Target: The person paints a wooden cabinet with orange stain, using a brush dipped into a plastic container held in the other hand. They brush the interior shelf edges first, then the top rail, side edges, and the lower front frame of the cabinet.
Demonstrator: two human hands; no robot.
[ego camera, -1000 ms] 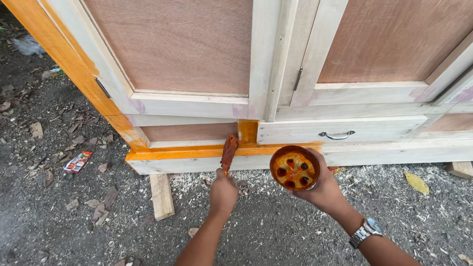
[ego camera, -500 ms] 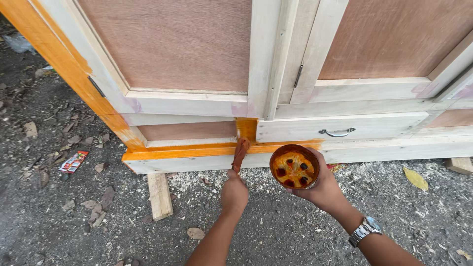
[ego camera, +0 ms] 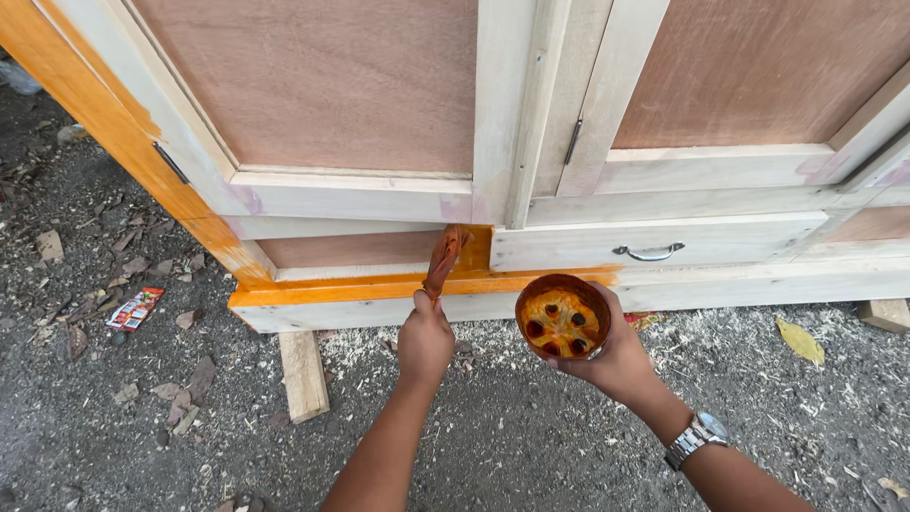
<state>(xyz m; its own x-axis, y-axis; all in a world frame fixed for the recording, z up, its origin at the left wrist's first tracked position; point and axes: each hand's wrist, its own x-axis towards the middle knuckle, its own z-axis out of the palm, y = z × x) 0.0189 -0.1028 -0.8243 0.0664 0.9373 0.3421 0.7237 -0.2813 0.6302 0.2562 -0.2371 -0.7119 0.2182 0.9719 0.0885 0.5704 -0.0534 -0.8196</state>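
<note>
Where cabinet (ego camera: 531, 190) sits outdoors, gravel ground (ego camera: 531, 446), wood shavings (ego camera: 720, 332).

Soft even daylight, faint shadows, sharp focus, slight edge distortion

A wooden cabinet (ego camera: 379, 95) stands across the upper view, its base on the ground (ego camera: 512, 446). Below its doors, a drawer (ego camera: 654, 242) with a handle (ego camera: 648, 253) sits to the right of centre. In front of the cabinet, the left hand (ego camera: 425, 339) holds a brush (ego camera: 442, 261) up against the frame just left of the drawer. The right hand (ego camera: 611, 356), beside it to the right, holds a small bowl (ego camera: 562, 318) below the drawer. A wood block (ego camera: 303, 374) lies on the ground left of the hands, partly under the cabinet's base.
</note>
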